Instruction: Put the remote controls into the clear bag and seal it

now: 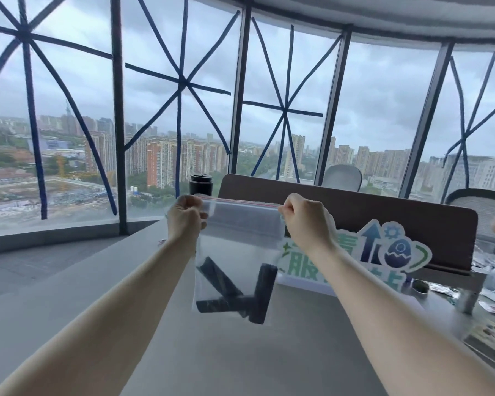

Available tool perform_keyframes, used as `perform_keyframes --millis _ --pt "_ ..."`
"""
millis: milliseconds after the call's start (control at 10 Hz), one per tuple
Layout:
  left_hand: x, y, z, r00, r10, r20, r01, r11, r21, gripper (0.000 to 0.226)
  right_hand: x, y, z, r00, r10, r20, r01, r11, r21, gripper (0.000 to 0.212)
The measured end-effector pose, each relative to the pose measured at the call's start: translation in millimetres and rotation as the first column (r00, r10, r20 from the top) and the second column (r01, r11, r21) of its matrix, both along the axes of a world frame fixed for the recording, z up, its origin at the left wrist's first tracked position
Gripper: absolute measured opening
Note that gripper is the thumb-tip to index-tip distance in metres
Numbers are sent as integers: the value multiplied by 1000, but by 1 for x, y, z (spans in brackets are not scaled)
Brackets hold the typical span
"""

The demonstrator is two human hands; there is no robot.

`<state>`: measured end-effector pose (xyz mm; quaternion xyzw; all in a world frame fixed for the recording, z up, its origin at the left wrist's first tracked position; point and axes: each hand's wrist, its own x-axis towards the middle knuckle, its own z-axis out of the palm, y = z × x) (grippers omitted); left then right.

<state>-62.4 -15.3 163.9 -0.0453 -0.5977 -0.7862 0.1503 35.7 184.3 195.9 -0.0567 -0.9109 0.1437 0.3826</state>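
i have the clear bag (pixel 240 247) lifted above the tabletop (pixel 183 352), remote controls (pixel 235 292) inside at its bottom, 6 o'clock. left hand (pixel 185 217) and right hand (pixel 305 221) fingers pinch the zip corners. i judge sealing comes next: press along the strip.

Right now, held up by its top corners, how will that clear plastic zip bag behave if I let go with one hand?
The clear plastic zip bag is thin film, so it would probably flop and swing from the remaining hand. The black remote controls lie crossed at its bottom, so they would likely slide to the low corner. The left hand and right hand pinch only the top edge.
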Motion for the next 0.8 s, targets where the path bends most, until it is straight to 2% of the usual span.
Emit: perform_keyframes --millis 100,200,300,400,500,600,700,800 --pt "-21 -19 -8 1000 -9 -24 10 999 47 25 -19 -14 -16 991 86 -98 -84 996 26 22" --pt "-32 -41 -47 1000 -19 14 19 998 53 16 -25 -25 -61 986 166 -12 -166 986 20 18" --pt "-27 -60 -100 994 -32 101 29 999 31 16 -19 -32 -113 956 228 186 -227 973 -27 17" --pt "-7 -75 -139 988 -6 152 9 1000 -16 11 -9 -43 -148 901 283 329 -260 959 -113 16" --pt "15 -87 -165 985 30 168 -18 997 -69 10 8 -52 -160 849 351 396 -270 931 -246 16" --pt "35 -101 -177 985 34 167 -8 988 -156 17 33 -46 -153 857 394 332 -269 891 -365 19" --pt "64 -105 -182 985 102 138 -64 965 -253 24 65 -27 -131 905 370 209 -235 845 -480 14" --pt "99 -116 -200 990 69 127 -20 937 -349 33 116 -1 -101 954 300 18 -228 762 -605 19"
